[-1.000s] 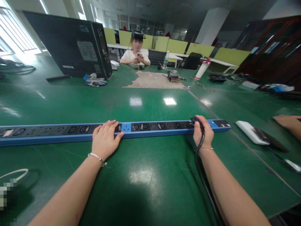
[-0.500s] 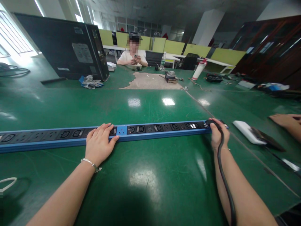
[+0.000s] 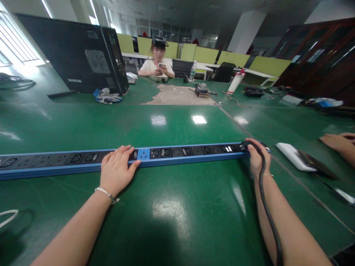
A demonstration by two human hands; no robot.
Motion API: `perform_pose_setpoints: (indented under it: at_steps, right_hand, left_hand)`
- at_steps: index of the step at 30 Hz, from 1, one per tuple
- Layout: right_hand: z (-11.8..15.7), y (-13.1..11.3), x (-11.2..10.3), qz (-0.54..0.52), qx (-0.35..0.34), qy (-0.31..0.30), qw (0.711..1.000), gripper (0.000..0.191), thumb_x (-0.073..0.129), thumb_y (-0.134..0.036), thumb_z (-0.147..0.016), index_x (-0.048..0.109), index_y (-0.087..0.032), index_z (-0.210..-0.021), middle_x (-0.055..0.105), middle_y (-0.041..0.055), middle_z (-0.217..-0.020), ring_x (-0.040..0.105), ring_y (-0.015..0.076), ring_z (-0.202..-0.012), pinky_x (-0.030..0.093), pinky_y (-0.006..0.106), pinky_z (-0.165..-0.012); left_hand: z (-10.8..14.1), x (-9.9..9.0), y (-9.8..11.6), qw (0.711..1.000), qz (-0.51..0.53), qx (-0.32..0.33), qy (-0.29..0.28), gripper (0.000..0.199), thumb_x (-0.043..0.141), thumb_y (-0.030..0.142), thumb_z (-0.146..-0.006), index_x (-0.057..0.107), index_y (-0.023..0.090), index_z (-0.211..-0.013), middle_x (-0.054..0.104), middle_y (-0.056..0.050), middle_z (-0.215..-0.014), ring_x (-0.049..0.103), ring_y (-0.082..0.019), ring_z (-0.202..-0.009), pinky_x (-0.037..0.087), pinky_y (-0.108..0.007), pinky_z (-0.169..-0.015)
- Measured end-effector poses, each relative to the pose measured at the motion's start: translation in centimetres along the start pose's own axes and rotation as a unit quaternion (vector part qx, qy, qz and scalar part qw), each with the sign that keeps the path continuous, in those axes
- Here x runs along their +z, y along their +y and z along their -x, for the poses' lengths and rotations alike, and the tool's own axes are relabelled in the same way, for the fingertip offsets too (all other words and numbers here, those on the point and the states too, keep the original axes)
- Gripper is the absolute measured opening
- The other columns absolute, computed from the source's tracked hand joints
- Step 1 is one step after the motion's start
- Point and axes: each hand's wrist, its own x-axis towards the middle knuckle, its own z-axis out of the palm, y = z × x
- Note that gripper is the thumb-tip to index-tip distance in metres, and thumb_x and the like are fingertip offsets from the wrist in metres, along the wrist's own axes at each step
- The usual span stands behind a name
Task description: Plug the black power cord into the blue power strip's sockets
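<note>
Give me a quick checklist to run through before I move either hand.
1. Left hand on the blue power strip: ok, resting across it.
2. Right hand gripping the black plug: ok.
3. Plug fully seated in an outlet: cannot tell from this angle.
4. Visible black cord free of knots: ok.
5. Co-worker's hand clear of the strip: ok, off beyond its right end.

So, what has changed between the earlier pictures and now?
The right hand has moved rightward along the power strip with the black plug, toward the strip's right end. Nothing was let go or newly grasped. The left hand still rests on the strip beside the blue socket.
</note>
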Motion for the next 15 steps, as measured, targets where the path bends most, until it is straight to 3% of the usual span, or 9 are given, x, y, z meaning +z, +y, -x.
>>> perform_pose_setpoints:
  at_steps: [8, 15]
  right_hand:
    - [-0.19, 0.57, -0.19, 0.037, -0.006, -0.003, 0.999, 0.032, 0.058, -0.038, -0.077, 0.067, -0.020, -0.102, 0.069, 0.0049, -0.102, 0.061, 0.0207, -0.096, 0.043, 0.042, -0.096]
    - [-0.39, 0.37, -0.91, 0.146, -0.003, -0.032, 0.989, 0.034, 0.054, -0.038, -0.077, 0.067, -0.022, -0.103, 0.069, 0.0052, -0.100, 0.060, 0.0243, -0.098, 0.042, 0.047, -0.095]
  left_hand:
    - [0.01, -0.04, 0.07, 1.000, -0.009, 0.001, -0.001, 0.049, 0.036, 0.047, -0.086, 0.052, 0.020, -0.123, 0.055, -0.010, -0.130, 0.045, -0.026, -0.124, 0.028, -0.045, -0.102]
    - [0.03, -0.11, 0.19, 1.000, -0.004, -0.005, -0.003, 0.050, 0.036, 0.048, -0.086, 0.053, 0.018, -0.123, 0.054, -0.011, -0.131, 0.044, -0.027, -0.125, 0.027, -0.045, -0.103]
